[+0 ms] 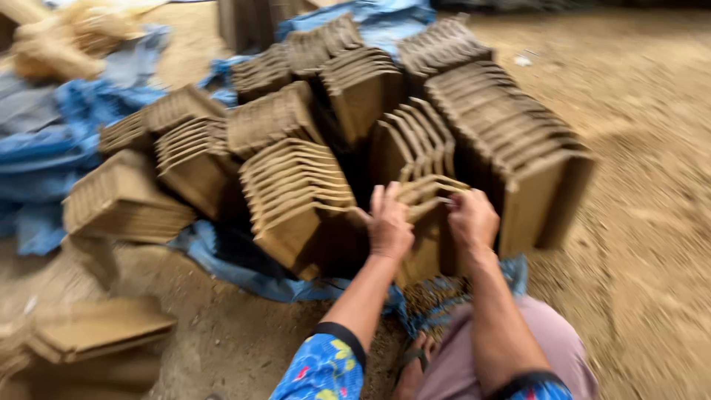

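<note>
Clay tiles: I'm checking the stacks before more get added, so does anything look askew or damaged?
The tile stacks lean at different angles on the blue tarp, not in rows. Both hands grip one small stack. Blur hides any cracks.

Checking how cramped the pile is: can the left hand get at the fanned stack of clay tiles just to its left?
Probably yes: the left hand sits beside that fanned tile stack, nothing between them.

Motion blur smears the tile stacks (pixel 296 192); fingertips perhaps hidden.

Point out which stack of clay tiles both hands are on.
The small stack front and centre, gripped by left hand and right hand; other stacks lie untouched.
</note>
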